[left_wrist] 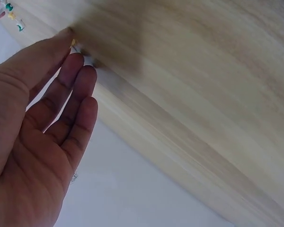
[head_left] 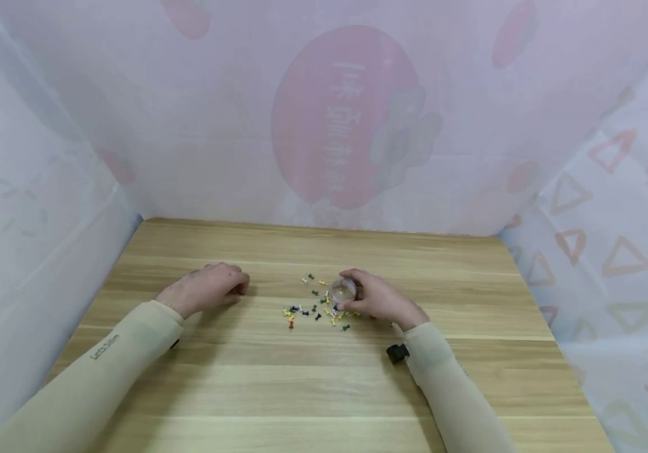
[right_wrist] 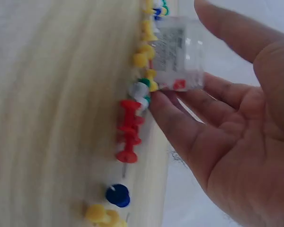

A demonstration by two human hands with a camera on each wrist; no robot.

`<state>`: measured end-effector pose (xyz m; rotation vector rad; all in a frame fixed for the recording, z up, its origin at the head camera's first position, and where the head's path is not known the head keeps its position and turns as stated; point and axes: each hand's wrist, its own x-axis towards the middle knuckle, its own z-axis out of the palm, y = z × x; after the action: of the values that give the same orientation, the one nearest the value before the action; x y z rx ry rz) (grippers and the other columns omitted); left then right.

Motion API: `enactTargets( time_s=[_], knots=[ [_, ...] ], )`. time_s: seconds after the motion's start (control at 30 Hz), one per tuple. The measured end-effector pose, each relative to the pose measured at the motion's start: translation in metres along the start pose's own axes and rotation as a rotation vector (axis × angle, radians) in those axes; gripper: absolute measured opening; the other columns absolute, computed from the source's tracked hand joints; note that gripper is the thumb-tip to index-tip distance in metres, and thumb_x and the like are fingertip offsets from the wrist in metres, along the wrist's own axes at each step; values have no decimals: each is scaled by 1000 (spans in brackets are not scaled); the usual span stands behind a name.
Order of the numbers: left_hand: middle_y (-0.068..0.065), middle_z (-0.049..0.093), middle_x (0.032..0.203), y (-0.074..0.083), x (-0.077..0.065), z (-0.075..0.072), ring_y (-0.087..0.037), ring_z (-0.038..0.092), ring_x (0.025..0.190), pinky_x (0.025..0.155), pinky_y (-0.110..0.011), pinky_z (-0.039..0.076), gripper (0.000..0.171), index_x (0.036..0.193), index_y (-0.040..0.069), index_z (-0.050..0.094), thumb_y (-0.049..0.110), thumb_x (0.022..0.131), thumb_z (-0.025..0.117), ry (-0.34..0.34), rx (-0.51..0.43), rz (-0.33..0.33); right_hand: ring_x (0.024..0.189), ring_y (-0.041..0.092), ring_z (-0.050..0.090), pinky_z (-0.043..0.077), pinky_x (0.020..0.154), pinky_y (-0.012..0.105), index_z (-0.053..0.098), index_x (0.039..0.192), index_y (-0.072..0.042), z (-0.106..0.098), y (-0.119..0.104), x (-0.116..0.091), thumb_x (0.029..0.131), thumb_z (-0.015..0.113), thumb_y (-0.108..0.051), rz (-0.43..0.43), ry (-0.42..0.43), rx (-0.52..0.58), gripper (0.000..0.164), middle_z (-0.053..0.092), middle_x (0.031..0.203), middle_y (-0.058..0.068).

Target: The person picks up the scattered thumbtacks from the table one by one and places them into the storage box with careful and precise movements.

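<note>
Many small push pins (head_left: pixel 305 313) in yellow, white, green, blue and red lie scattered mid-table. At the right of them, my right hand (head_left: pixel 383 299) holds a small clear plastic jar (head_left: pixel 343 290) between thumb and fingers. The jar (right_wrist: pixel 184 52) has a printed label, and its base is close to the pins. Off to the left of the scatter, my left hand (head_left: pixel 211 289) is held low over the table, thumb and fingers brought together. A small yellow push pin (left_wrist: pixel 74 43) shows at those fingertips, mostly hidden by the thumb.
A wood-grain table (head_left: pixel 301 377) lies beneath both hands. Printed cloth walls (head_left: pixel 216 126) rise at its back and on both sides. Near my right hand, red push pins (right_wrist: pixel 129 132) and a blue push pin (right_wrist: pixel 117 195) lie on the tabletop.
</note>
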<state>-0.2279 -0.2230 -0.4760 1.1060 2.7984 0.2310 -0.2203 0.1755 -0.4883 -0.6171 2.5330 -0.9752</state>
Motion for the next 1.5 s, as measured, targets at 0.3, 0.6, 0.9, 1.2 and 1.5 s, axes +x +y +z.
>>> enactTargets(
  time_s=[0.3,0.6,0.9,1.2,1.5],
  knots=[
    [5,57,77,1,-4,-1,-11,49,70,65,-31,47,16,85,14,64,6,92,75,-24,-1,-14,127,23,58,57,87,39,48,153,-10,-1,-1,-2,98,72,-22,2,-54,159,61,59,143,8],
    [6,60,79,3,3,2,-10,51,71,66,-31,49,15,85,15,64,8,94,74,-22,-39,-41,125,19,58,48,105,39,52,149,-8,13,-14,2,99,71,-22,-25,-37,88,55,63,136,6],
    [6,65,88,24,23,-3,-13,59,80,75,-35,52,7,92,16,68,11,96,72,31,-152,-81,129,22,56,47,107,41,50,150,-7,12,-14,1,100,69,-21,-19,-37,106,55,61,140,7],
    [5,68,96,51,42,-6,-13,62,89,83,-37,54,6,101,13,72,12,96,73,91,-223,-92,128,24,57,48,106,42,50,150,-4,12,-14,2,100,69,-20,-30,-39,99,55,62,138,9],
    [7,69,100,77,60,-2,-10,63,95,88,-33,54,10,107,13,72,11,97,71,133,-274,-95,128,24,58,47,107,40,50,150,-4,13,-13,5,100,69,-18,-40,-36,85,55,62,138,11]
  ],
)
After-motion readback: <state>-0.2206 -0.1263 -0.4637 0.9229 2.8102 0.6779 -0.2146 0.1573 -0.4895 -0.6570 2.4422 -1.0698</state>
